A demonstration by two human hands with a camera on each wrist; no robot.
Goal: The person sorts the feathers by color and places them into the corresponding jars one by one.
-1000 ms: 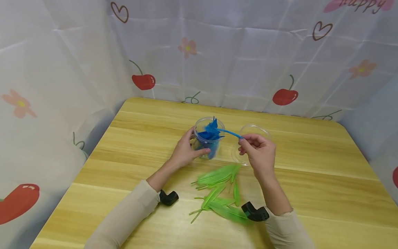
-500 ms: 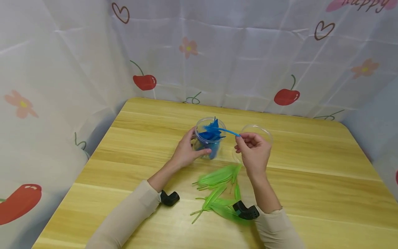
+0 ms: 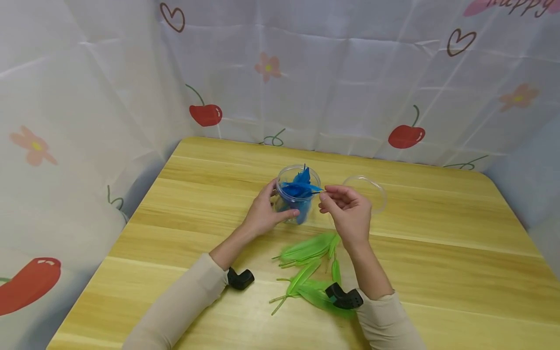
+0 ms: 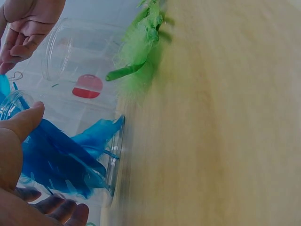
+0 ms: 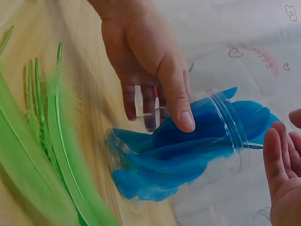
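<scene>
The left hand [image 3: 261,214] grips the clear jar [image 3: 294,194] of blue feathers [image 3: 301,183]; the right hand [image 3: 345,210], loosely curled and holding nothing, hovers just right of the jar's mouth.

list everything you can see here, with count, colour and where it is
jar: one, clear plastic, upright mid-table, gripped by the left hand
blue feathers: several, exact count unclear, inside the jar, tips above the rim
lid: one, clear, lying on the table right of the jar
green feathers: a loose pile, count unclear, on the table nearer the person than the jar
table: one, light wood
backdrop: white sheet printed with cherries, flowers and hearts, on the three sides in view
wrist cameras: two, black, one on each wrist
sleeves: two, beige
left hand: round the jar's side
right hand: at the jar's mouth, fingers loosely curled, holding nothing visible
</scene>
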